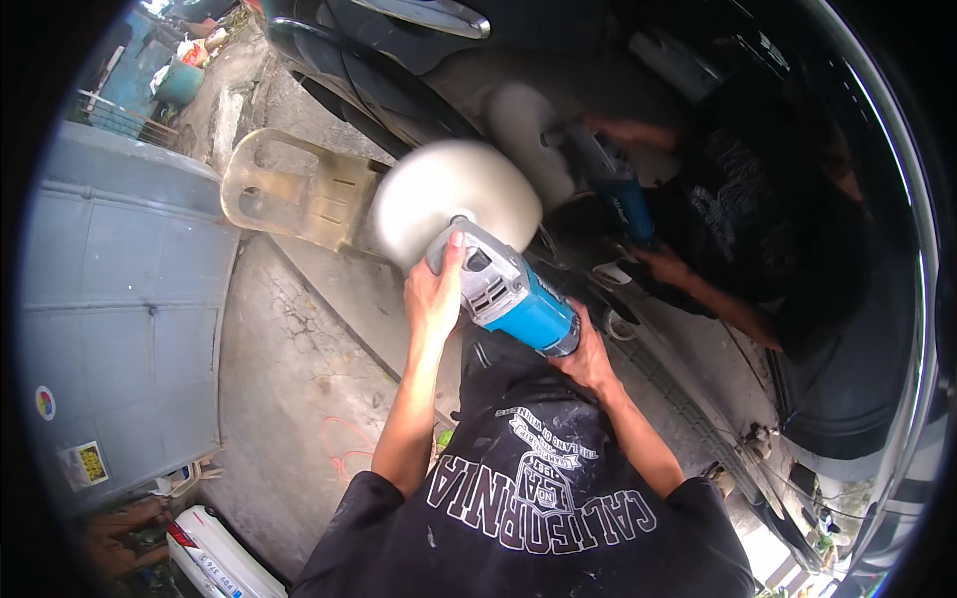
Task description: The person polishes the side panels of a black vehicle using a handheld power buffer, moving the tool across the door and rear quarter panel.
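Observation:
A blue and grey rotary polisher (516, 291) is held in both hands before my body, in the middle of the view. My left hand (437, 288) grips its grey metal head, with the thumb on top near the pad. At the rear end of the blue body, my right hand (587, 347) is wrapped around the housing; the fingers beneath are hidden. The round white polishing pad (456, 194) looks blurred, and its right edge is at the glossy black car side (718, 224). Whether pad and paint touch, I cannot tell. The panel mirrors the polisher and my arms.
A dirty beige plastic chair (299, 187) stands on the concrete floor (299, 359), left of the pad. A grey metal gate (127, 299) lines the left side. An orange cord (348, 448) lies on the floor. A white car (224, 557) is at the lower left.

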A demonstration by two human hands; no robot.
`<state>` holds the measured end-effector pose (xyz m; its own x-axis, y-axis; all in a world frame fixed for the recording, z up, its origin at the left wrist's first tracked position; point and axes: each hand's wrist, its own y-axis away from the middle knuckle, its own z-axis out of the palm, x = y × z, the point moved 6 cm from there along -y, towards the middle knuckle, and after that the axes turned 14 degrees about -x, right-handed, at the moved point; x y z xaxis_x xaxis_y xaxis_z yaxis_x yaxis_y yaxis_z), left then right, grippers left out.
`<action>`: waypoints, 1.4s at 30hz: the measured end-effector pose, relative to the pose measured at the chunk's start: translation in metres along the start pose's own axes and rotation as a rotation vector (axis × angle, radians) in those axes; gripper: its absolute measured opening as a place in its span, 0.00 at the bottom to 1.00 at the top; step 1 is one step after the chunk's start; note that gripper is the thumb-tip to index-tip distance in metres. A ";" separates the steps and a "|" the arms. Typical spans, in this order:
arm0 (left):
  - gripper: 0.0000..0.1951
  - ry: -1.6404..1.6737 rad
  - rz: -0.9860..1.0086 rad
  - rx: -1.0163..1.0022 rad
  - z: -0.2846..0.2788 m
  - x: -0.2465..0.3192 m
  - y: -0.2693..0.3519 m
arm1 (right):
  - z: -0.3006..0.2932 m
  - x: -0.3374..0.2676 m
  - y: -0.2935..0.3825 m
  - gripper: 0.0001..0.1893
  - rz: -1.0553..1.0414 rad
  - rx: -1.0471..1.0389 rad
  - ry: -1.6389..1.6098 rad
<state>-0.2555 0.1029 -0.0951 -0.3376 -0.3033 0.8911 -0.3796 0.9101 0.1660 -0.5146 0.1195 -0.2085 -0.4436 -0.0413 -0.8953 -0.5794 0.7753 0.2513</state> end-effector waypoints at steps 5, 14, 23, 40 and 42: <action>0.36 0.019 0.132 -0.139 -0.005 0.040 -0.012 | 0.000 -0.020 0.000 0.49 0.036 0.260 -0.051; 0.35 0.088 0.046 -0.071 -0.014 0.017 -0.019 | 0.008 -0.022 -0.006 0.48 0.017 0.115 -0.048; 0.42 0.324 -0.048 -0.275 0.025 -0.040 -0.011 | -0.007 -0.030 0.053 0.47 0.255 0.207 0.215; 0.39 0.421 0.009 -0.440 0.042 -0.015 -0.004 | -0.030 -0.069 0.090 0.50 0.127 0.236 0.526; 0.40 0.403 0.045 -0.371 0.003 0.015 -0.021 | -0.028 -0.097 0.067 0.50 0.121 0.213 0.377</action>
<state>-0.2555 0.0780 -0.0865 0.0380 -0.1964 0.9798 -0.0191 0.9802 0.1972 -0.5297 0.1583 -0.0949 -0.7408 -0.1382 -0.6574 -0.3717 0.8995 0.2297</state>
